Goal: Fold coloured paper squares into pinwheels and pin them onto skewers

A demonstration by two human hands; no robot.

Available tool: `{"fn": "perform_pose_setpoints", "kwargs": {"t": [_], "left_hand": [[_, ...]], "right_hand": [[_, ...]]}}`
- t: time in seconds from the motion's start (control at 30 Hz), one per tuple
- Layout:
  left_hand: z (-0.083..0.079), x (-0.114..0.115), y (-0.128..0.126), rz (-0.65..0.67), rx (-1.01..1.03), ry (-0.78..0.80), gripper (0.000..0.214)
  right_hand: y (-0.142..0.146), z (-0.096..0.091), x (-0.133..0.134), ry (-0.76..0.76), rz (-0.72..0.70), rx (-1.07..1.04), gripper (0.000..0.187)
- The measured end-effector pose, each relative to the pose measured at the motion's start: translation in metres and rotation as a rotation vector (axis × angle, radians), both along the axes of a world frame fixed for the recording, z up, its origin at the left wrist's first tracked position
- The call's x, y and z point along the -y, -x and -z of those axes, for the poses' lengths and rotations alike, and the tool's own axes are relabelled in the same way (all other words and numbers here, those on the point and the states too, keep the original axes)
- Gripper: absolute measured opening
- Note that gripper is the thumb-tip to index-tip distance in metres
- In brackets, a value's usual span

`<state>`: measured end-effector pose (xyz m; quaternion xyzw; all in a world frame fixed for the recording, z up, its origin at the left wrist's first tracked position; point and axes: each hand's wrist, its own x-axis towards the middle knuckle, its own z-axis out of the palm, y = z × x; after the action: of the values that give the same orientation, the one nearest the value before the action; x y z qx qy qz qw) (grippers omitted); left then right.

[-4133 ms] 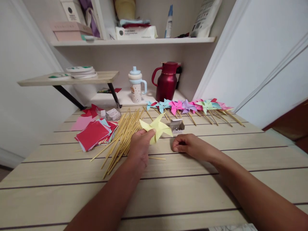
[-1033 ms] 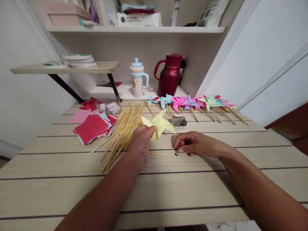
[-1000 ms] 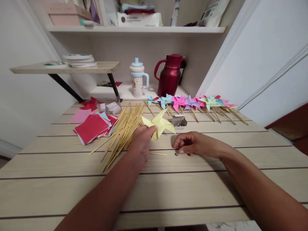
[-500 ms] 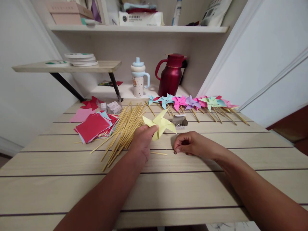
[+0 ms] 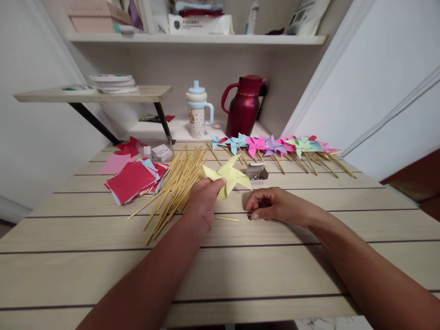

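My left hand (image 5: 203, 201) is closed on a pale yellow paper pinwheel (image 5: 231, 175), thumb on its front, holding it above the table. The tip of a thin wooden stick (image 5: 227, 219) shows to the right of that wrist; whether the hand touches it is hidden. My right hand (image 5: 266, 204) rests low at the tabletop, fingers curled with a small gap between thumb and index finger. By the thumb tip is a tiny dark metal piece (image 5: 250, 217), mostly covered. Behind this hand stands a small open box (image 5: 257, 178) of shiny metal bits.
Many loose sticks (image 5: 175, 192) lie left of centre, beside stacked coloured paper squares (image 5: 130, 181). Finished pinwheels (image 5: 275, 145) on sticks line the back right. A cup (image 5: 197, 114) and a red jug (image 5: 243, 110) stand behind, under a shelf (image 5: 195, 40).
My right thumb and index finger have parted slightly, and the small metal piece is more covered. My left hand keeps the yellow pinwheel in nearly the same place.
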<state>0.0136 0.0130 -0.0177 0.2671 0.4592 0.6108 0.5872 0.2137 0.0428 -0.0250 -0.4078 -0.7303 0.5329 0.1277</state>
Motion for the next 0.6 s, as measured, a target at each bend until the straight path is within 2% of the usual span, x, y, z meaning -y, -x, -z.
{"fn": "perform_pose_setpoints", "kwargs": {"t": [0.2,0.4,0.6], "left_hand": [[0.001,-0.001,0.0,0.006,0.01,-0.01,0.007],[0.002,-0.001,0.0,0.001,-0.003,0.003,0.008],[-0.001,0.001,-0.001,0.002,-0.009,-0.003,0.01]], "right_hand": [[0.004,0.001,0.002,-0.112,0.017,0.1,0.016],[0.006,-0.003,0.003,-0.119,0.031,0.152,0.011],[-0.004,-0.01,0.0,-0.089,-0.142,0.185,0.01]]}}
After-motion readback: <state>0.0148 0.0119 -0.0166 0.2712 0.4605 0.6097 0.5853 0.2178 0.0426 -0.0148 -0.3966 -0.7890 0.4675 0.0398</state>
